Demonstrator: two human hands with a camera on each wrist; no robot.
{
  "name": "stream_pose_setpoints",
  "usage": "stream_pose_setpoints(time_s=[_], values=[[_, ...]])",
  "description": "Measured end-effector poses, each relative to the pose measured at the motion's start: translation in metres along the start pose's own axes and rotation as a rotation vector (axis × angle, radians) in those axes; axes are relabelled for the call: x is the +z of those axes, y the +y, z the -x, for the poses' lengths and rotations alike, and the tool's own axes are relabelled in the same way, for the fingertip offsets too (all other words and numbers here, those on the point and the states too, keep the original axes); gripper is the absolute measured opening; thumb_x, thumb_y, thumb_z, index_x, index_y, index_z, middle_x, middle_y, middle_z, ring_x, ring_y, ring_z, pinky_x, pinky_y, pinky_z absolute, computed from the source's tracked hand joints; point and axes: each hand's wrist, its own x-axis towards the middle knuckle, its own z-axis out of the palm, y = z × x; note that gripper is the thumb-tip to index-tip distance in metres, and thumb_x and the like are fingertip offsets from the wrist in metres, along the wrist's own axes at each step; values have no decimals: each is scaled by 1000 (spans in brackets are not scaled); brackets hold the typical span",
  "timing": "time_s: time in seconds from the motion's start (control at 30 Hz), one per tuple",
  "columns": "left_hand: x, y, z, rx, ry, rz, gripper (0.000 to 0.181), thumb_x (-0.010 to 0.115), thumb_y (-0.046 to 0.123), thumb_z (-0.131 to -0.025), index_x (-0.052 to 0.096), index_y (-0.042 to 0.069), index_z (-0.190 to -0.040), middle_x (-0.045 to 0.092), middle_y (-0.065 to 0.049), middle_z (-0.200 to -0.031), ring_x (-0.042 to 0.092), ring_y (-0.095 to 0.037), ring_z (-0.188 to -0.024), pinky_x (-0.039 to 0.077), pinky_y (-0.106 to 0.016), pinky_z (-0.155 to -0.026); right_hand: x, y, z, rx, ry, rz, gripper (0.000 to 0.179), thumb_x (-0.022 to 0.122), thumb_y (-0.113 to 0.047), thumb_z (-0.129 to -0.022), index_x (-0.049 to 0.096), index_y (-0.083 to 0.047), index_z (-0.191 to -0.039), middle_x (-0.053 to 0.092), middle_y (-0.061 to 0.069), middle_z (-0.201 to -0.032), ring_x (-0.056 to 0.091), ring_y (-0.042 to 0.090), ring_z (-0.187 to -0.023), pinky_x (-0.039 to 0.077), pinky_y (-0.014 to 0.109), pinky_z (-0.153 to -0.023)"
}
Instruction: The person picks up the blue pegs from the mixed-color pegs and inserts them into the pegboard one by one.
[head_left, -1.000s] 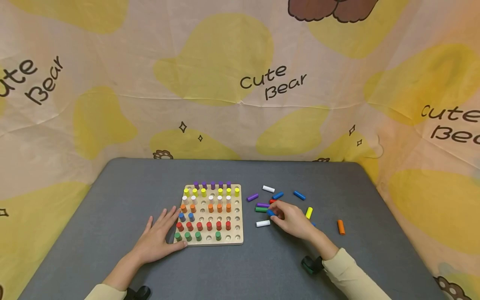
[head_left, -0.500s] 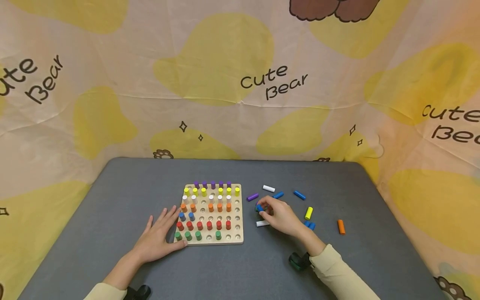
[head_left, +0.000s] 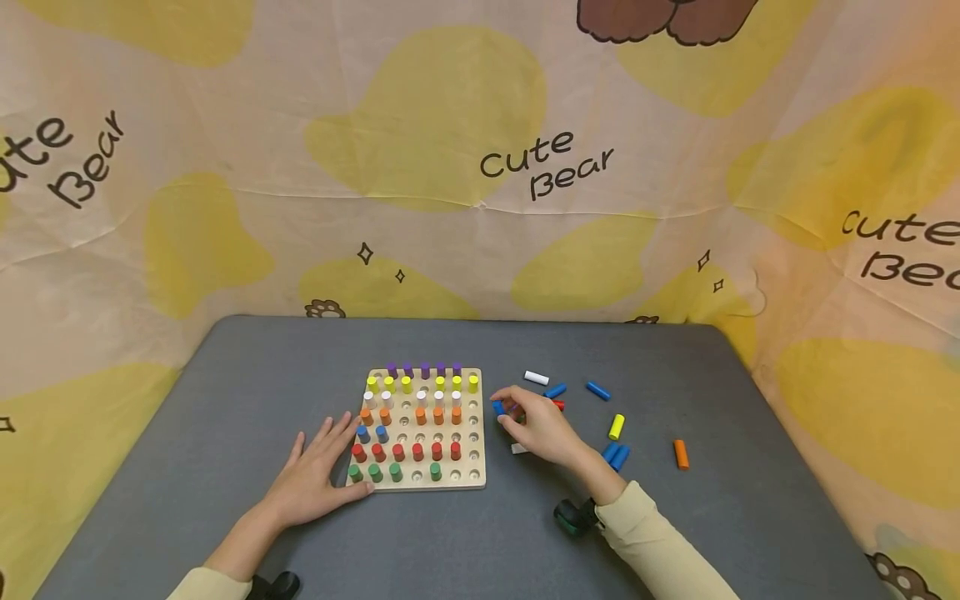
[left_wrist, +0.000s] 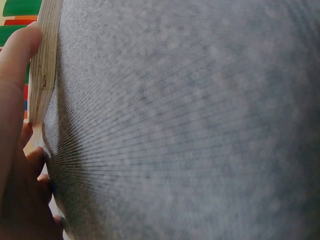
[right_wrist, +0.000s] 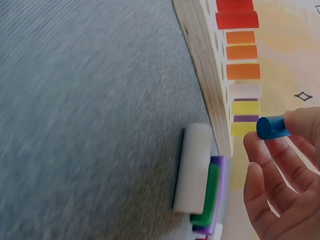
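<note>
A wooden pegboard [head_left: 480,462] stands left of the middle of the grey table, bearing rows of purple, yellow, white, orange, blue, red and green pegs. My left hand [head_left: 317,482] rests at its left edge, fingers spread and straight; in the left wrist view the thumb [left_wrist: 22,47] lies against the wooden side. Between thumb and fingertips my right hand [head_left: 546,427] pinches a blue peg [right_wrist: 272,127], just right of the board. In the head view this hand partly covers a white peg [head_left: 520,448]; the right wrist view shows the white peg beside a green peg [right_wrist: 206,195].
Loose pegs lie right of the board: a white peg [head_left: 536,377], blue pegs [head_left: 598,390], a yellow peg [head_left: 617,427], two more blue pegs [head_left: 619,457] side by side and an orange peg [head_left: 681,455]. A patterned cloth [head_left: 420,125] hangs behind the table [head_left: 420,546].
My right hand has moved left toward the pegboard with the blue peg pinched in it, uncovering two blue pegs behind it. The left hand has stayed in place.
</note>
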Motion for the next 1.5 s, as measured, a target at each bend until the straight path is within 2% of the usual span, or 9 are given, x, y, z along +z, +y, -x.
stream_pose_setpoints(time_s=[0.17, 0.6, 0.8, 1.07, 1.23, 1.5], values=[[0, 0, -1, 1, 1, 1, 100, 63, 68, -69, 28, 15, -146, 24, -12, -152, 15, -40, -138, 4, -65, -104, 5, -3, -6, 11, -5, -29, 26, 64, -11, -86, 60, -9, -111, 63, -2, -94, 61, 6, -79, 50, 21, -67], [3, -3, -1, 5, 2, 9, 101, 63, 69, -68, 28, 16, -146, 23, -12, -152, 15, -41, -138, 3, -65, -104, 19, -21, -21, -29, -32, -88, 20, 63, -11, -86, 59, -13, -105, 66, -3, -93, 64, 9, -79, 51, 19, -68], [3, -4, -2, 0, -8, 11, 102, 62, 70, -68, 28, 15, -146, 23, -12, -152, 15, -41, -138, 2, -65, -104, 26, -30, -26, -38, -59, -139, 16, 62, -10, -87, 59, -11, -103, 67, -2, -91, 65, 9, -81, 51, 18, -69], [3, -4, -2, 8, 2, 3, 101, 62, 70, -68, 29, 15, -146, 24, -13, -151, 16, -41, -138, 4, -66, -104, 33, -42, -32, -34, -92, -126, 17, 63, -11, -87, 61, -13, -103, 65, -3, -95, 62, 8, -84, 50, 18, -72], [3, -4, -1, 11, 6, 7, 101, 63, 69, -68, 28, 15, -146, 24, -13, -151, 16, -42, -137, 4, -66, -103, 38, -50, -38, -70, -102, -119, 16, 63, -12, -87, 61, -12, -102, 64, -2, -94, 63, 7, -82, 50, 18, -70], [4, -6, -3, -2, -13, 8, 102, 63, 70, -67, 27, 16, -147, 22, -11, -152, 14, -41, -138, 1, -65, -104, 48, -60, -43, -71, -140, -103, 22, 62, -11, -87, 61, -9, -109, 65, 0, -98, 62, 6, -81, 48, 14, -70]])
